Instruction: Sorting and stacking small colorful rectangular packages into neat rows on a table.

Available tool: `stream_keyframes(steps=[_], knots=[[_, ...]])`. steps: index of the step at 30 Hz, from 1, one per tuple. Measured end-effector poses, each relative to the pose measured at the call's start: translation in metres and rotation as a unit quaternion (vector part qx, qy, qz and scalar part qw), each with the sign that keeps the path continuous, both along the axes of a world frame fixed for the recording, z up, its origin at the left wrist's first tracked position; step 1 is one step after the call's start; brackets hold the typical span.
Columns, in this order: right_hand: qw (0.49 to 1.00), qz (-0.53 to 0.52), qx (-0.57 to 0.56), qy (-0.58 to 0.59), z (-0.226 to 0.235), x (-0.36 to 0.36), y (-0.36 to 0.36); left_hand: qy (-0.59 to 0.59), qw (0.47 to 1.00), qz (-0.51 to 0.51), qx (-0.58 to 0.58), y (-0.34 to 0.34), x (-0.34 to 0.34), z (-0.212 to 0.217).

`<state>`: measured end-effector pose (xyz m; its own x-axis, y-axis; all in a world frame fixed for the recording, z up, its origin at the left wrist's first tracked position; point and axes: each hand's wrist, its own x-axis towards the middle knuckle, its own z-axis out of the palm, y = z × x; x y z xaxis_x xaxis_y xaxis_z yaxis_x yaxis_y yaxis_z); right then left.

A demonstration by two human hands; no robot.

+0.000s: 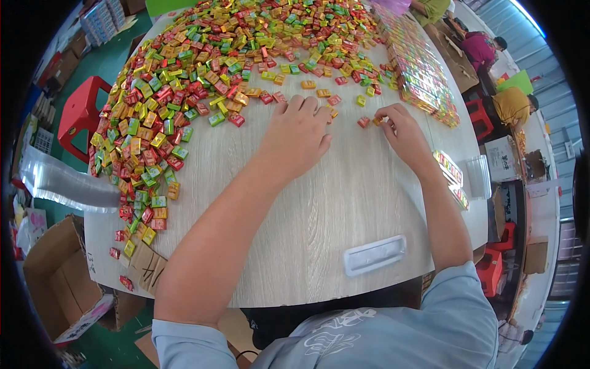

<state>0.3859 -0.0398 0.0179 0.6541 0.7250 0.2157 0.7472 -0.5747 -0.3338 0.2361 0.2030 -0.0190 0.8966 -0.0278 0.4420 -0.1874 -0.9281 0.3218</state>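
Note:
A large heap of small wrapped packets [184,80] in red, orange, yellow and green covers the far and left parts of the table [295,246]. My left hand [298,135] lies palm down near the heap's front edge, fingers stretched out. Its fingertips are by a few loose packets, and an orange-yellow packet [333,113] shows beside them. To the right, my right hand [402,132] pinches a small orange packet [378,121] between thumb and fingers. A red packet [364,122] lies just left of it.
Packed rows of packets [424,80] stand along the right edge; shorter packed strips [450,169] lie by my right forearm. A white plastic tray [348,263] is near the front edge. Left are stacked clear trays [67,184], a red stool [78,114] and a cardboard box [49,277]. Other people sit right.

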Motion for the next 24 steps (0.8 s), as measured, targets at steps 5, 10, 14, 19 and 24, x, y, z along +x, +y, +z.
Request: stream_keyframes(steps=[5,10,14,19,24], knots=[[0.999,0.002,0.002,0.052,0.0,-0.022,0.0,-0.005,1.0,0.01,0.018,0.0,0.001,-0.003],[0.998,-0.023,0.035,0.05,-0.002,-0.033,0.023,0.003,1.0,0.005,0.017,-0.001,0.002,-0.003],[1.0,-0.019,0.009,-0.014,-0.013,-0.02,0.027,-0.014,1.0,0.003,0.005,0.0,0.001,-0.003],[0.998,-0.05,-0.007,-0.035,-0.017,0.011,0.023,-0.003,1.0,0.002,0.018,-0.004,0.002,0.0],[0.996,-0.047,0.022,-0.075,-0.013,-0.002,0.041,-0.009,1.0,-0.001,0.013,-0.002,0.001,-0.001]])
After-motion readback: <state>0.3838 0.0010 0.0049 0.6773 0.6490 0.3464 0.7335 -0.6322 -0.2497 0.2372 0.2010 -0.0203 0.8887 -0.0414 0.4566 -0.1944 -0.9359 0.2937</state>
